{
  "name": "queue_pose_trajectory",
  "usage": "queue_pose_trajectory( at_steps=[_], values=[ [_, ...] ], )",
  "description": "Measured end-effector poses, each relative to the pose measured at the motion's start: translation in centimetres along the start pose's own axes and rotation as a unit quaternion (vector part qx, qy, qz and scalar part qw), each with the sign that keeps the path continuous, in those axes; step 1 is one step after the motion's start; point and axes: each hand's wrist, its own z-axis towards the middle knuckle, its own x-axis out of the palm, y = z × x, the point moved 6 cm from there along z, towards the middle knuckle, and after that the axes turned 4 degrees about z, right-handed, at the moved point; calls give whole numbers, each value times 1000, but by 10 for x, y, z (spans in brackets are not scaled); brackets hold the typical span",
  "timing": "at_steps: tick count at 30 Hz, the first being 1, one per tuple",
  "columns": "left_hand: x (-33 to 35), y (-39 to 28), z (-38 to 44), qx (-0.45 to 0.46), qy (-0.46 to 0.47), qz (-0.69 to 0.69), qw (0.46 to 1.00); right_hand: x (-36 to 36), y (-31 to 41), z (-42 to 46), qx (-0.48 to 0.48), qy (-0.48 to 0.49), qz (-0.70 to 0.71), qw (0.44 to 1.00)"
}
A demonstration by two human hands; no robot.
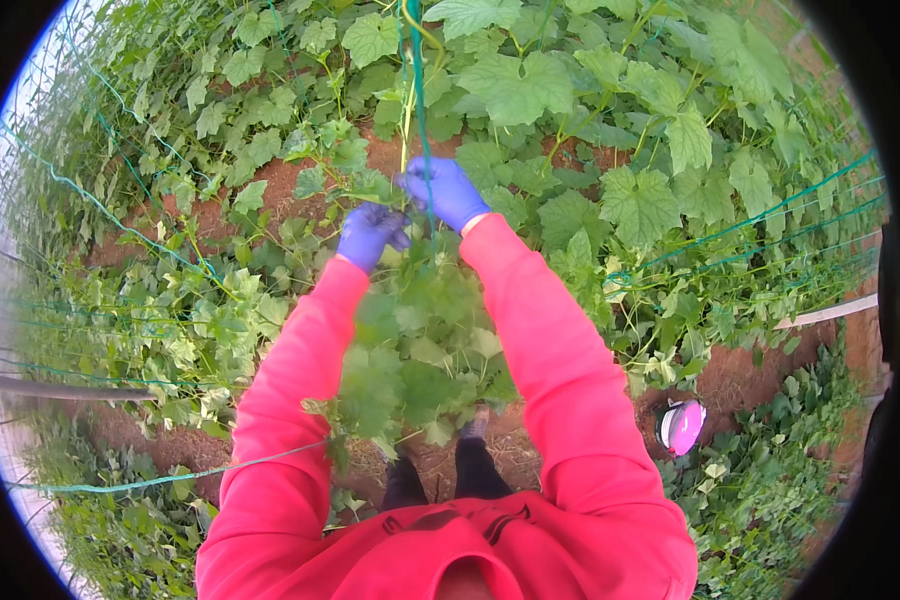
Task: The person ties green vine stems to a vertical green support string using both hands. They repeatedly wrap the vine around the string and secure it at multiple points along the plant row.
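Both hands wear purple gloves and meet at a pale green climbing vine stem (406, 127) amid broad lobed leaves. My left hand (373, 234) has its fingers bent close to the lower stem; whether it grips anything is unclear. Slightly higher and to the right, my right hand (444, 191) has its fingertips pinched at the stem, beside a hanging green twine (420, 105) that passes in front of it. Leafy growth (397, 367) hangs blurred between my forearms, below the hands.
More green twines (131, 225) slant through the foliage on the left, others (757, 217) on the right. Reddish soil (277, 191) shows between the plants. A pink-topped container (682, 427) stands on the ground to the lower right. A twine (157, 480) reaches my left sleeve.
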Motion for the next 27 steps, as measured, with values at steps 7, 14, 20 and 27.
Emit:
queue_pose_trajectory(
  at_steps=[7,14,20,27],
  values=[
    [-5,1,-7,8,-99,-48,994,4,1,4,-22,-60,73,995],
    [-58,-15,-5,17,-273,33,961,12,-10,9,-54,-92,15,994],
    [-31,-58,40,8,-49,88,995,47,-55,6,-85,-10,-141,986],
    [-41,-44,29,-12,-86,112,990,24,-12,23,-13,-20,89,996]
  ],
)
